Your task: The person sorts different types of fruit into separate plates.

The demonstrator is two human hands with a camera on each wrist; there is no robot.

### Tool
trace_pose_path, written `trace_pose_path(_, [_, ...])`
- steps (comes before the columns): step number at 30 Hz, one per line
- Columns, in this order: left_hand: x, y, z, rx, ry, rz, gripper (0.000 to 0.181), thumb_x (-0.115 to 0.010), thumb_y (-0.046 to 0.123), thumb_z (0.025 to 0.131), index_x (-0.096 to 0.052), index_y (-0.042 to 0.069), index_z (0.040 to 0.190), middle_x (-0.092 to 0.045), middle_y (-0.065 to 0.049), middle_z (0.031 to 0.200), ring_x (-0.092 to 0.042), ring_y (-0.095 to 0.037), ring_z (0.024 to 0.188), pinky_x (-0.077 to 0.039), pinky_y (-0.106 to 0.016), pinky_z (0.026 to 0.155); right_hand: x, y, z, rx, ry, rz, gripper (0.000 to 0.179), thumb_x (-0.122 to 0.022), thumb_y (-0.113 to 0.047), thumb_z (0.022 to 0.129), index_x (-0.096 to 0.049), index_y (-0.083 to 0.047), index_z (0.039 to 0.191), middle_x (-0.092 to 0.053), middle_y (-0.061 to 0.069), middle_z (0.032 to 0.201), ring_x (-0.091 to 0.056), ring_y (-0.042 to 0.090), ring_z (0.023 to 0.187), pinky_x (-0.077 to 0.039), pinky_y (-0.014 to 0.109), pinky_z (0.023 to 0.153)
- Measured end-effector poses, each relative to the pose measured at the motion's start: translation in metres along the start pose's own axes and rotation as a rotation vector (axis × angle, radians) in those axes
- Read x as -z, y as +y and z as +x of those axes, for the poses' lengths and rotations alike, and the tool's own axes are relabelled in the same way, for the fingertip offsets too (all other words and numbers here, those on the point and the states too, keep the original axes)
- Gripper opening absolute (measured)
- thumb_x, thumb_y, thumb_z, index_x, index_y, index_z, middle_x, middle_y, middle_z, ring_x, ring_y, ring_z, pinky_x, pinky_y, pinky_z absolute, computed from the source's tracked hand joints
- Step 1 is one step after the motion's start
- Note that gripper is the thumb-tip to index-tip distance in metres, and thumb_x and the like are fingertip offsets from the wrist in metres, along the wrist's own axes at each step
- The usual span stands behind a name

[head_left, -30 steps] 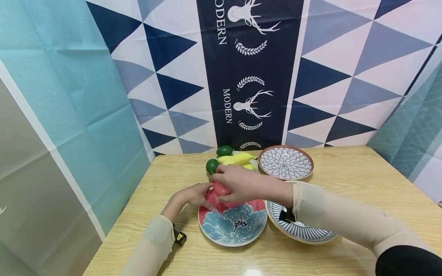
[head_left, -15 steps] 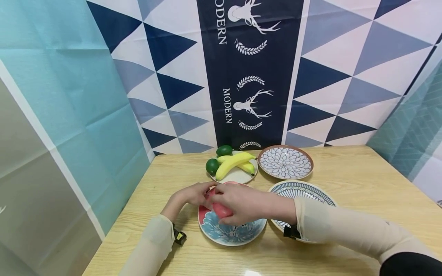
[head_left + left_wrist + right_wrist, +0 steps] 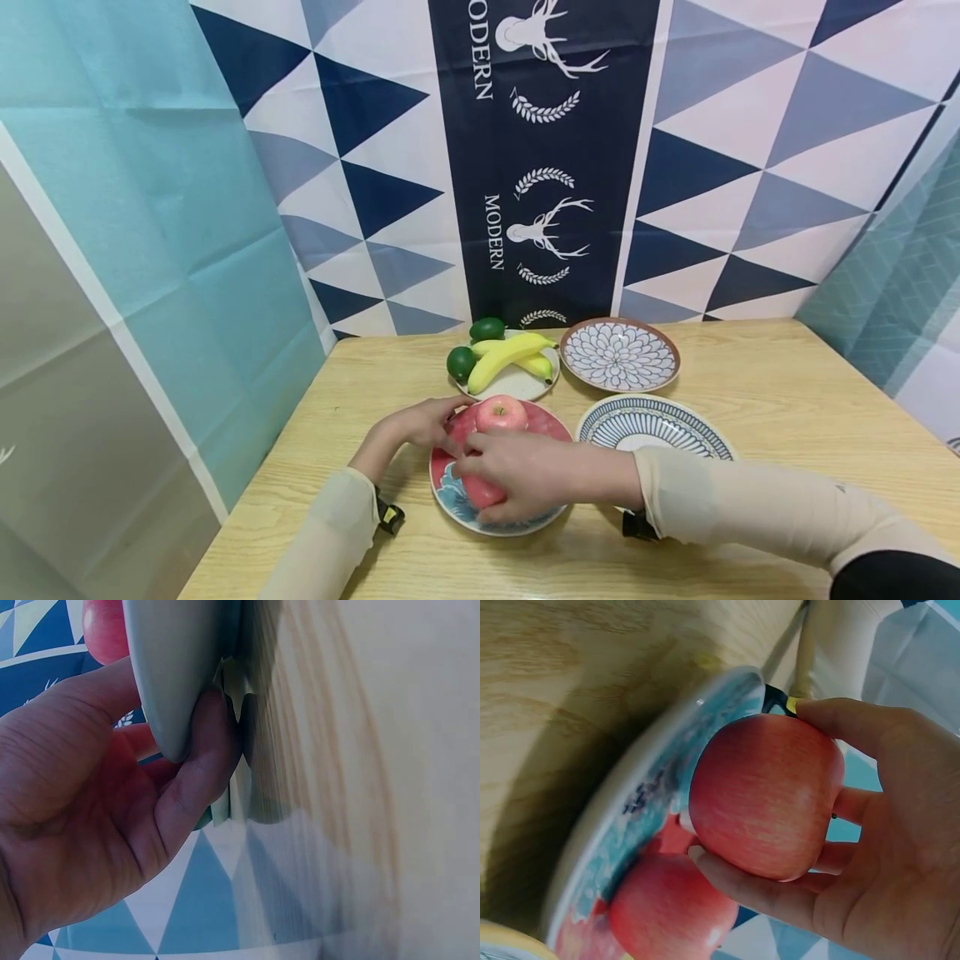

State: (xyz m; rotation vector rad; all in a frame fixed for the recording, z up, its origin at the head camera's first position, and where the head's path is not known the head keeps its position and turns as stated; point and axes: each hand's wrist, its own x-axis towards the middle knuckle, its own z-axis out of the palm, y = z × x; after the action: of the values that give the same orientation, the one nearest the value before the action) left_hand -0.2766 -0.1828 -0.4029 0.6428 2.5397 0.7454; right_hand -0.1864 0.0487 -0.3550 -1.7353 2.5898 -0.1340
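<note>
My right hand (image 3: 528, 468) grips a red apple (image 3: 765, 799) over the near part of a red and blue flowered plate (image 3: 553, 427). Whether this apple touches the plate cannot be told. A second apple (image 3: 501, 412) sits on the plate's far half, just beyond the right hand. On the left side, my left hand (image 3: 422, 423) pinches the plate's rim. The left wrist view shows its fingers (image 3: 206, 750) curled on both faces of that rim. Part of the blue flower pattern is hidden under the right hand.
Behind stands a small white plate (image 3: 517, 385) with bananas (image 3: 504, 360) and green fruits (image 3: 461, 363). A brown-rimmed plate (image 3: 620, 356) is at the back right. The right forearm passes over a blue-striped plate (image 3: 645, 417). A patterned cloth (image 3: 375, 167) hangs behind the table.
The right hand has come nearer with its apple, from the plate's far side to its near part. This uncovered the bananas and then the other apple. The left hand stays at the rim.
</note>
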Motion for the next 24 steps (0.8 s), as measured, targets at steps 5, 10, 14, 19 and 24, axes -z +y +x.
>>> trace_pose_path(5, [-0.0015, 0.0001, -0.0008, 0.004, -0.001, -0.006, 0.083, -0.090, 0.022, 0.085, -0.049, 0.019, 0.156, -0.060, -0.009, 0.143, -0.054, -0.030, 0.131, -0.043, -0.052, 0.116, -0.0061, 0.0015, 0.0006, 0.008, -0.012, -0.001, 0.052, -0.081, -0.047, 0.093, -0.067, -0.022, 0.136, -0.060, -0.004, 0.121, -0.056, 0.006, 0.105, -0.053, 0.024, 0.095])
trace_pose_path(10, [-0.0026, -0.0009, -0.0008, -0.002, 0.000, -0.014, 0.083, -0.090, 0.020, 0.084, -0.050, 0.019, 0.156, -0.060, -0.009, 0.143, -0.054, -0.030, 0.131, -0.043, -0.052, 0.116, -0.0103, 0.0053, 0.0012, 0.022, 0.009, 0.018, 0.050, -0.079, -0.047, 0.094, -0.067, -0.023, 0.135, -0.061, -0.004, 0.122, -0.056, 0.005, 0.105, -0.054, 0.024, 0.094])
trace_pose_path(14, [-0.0021, 0.0007, -0.0009, 0.000, 0.000, -0.023, 0.081, -0.090, 0.019, 0.084, -0.051, 0.019, 0.156, -0.059, -0.008, 0.145, -0.053, -0.031, 0.133, -0.042, -0.053, 0.117, -0.0111, 0.0070, 0.0022, 0.018, 0.007, 0.007, 0.049, -0.078, -0.047, 0.094, -0.067, -0.024, 0.136, -0.061, -0.005, 0.121, -0.055, 0.005, 0.103, -0.053, 0.025, 0.090])
trace_pose_path(19, [-0.0010, 0.0023, -0.0014, -0.009, 0.001, -0.020, 0.080, -0.090, 0.018, 0.085, -0.051, 0.019, 0.155, -0.059, -0.008, 0.145, -0.053, -0.031, 0.133, -0.042, -0.053, 0.117, -0.0106, 0.0080, 0.0036, 0.007, 0.000, -0.005, 0.049, -0.078, -0.047, 0.093, -0.067, -0.024, 0.135, -0.060, -0.006, 0.118, -0.055, 0.005, 0.101, -0.053, 0.026, 0.087])
trace_pose_path(24, [-0.0008, 0.0018, -0.0019, -0.022, 0.002, -0.022, 0.079, -0.089, 0.015, 0.085, -0.052, 0.019, 0.155, -0.059, -0.008, 0.145, -0.053, -0.031, 0.132, -0.042, -0.053, 0.117, -0.0108, 0.0080, 0.0045, 0.012, 0.002, -0.021, 0.052, -0.078, -0.049, 0.093, -0.066, -0.022, 0.136, -0.061, -0.006, 0.121, -0.056, 0.006, 0.105, -0.054, 0.028, 0.093])
